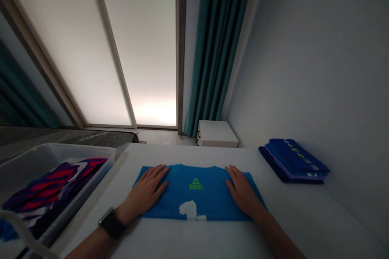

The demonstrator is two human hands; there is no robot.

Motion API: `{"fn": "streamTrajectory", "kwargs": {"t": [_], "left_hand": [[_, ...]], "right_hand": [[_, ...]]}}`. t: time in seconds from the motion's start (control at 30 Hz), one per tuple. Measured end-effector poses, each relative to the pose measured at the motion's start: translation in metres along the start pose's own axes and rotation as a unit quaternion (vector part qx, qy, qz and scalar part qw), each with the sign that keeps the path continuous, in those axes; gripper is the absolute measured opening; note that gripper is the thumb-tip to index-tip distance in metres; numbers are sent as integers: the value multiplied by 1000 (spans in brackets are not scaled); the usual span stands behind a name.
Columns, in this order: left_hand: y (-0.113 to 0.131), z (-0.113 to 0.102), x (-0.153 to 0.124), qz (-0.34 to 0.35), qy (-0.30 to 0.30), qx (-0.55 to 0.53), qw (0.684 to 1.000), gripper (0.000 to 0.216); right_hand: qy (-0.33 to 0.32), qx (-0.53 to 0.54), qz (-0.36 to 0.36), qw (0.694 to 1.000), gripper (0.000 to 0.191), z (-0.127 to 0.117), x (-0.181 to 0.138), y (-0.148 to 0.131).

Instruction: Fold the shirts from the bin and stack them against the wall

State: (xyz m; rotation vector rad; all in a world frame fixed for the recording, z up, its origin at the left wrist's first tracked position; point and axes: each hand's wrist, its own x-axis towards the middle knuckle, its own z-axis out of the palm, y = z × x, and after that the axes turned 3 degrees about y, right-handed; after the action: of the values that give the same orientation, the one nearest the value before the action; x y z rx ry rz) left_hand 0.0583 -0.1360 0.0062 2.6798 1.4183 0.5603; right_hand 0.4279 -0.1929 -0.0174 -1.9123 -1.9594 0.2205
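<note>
A bright blue folded shirt [196, 202] with a green logo and a white print lies flat on the white table [212, 238] in front of me. My left hand [146, 192] rests flat on its left part, fingers stretched out. A dark watch [112, 222] is on that wrist. My right hand [243, 192] lies flat on the shirt's right part, fingers also extended. Neither hand grips anything.
A stack of folded dark blue garments [293, 161] sits at the table's right, near the wall. A clear plastic bin [45, 158] with purple, red and white clothes stands at the left. Beyond the table are a small white cabinet [217, 133], teal curtains [217, 48] and a bright window.
</note>
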Motion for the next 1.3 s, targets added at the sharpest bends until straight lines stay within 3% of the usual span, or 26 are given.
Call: {"fn": "streamTrajectory", "kwargs": {"t": [0.23,0.5,0.83,0.97,1.3], "left_hand": [[-10,-12,-5,-53,19,-19,998,42],[-16,-17,3,-69,27,-43,996,36],[2,-12,36,-43,-37,-16,998,37],[11,-8,39,-54,-25,-9,998,33],[5,1,36,-79,-9,-144,986,37]], "right_hand": [[65,71,-12,995,48,-4,0,8],[38,76,-40,996,47,-7,1,8],[-26,12,-10,1000,54,-18,26,-8],[-34,10,10,999,52,-15,32,-13],[-27,114,-11,993,44,-19,25,-15]]}}
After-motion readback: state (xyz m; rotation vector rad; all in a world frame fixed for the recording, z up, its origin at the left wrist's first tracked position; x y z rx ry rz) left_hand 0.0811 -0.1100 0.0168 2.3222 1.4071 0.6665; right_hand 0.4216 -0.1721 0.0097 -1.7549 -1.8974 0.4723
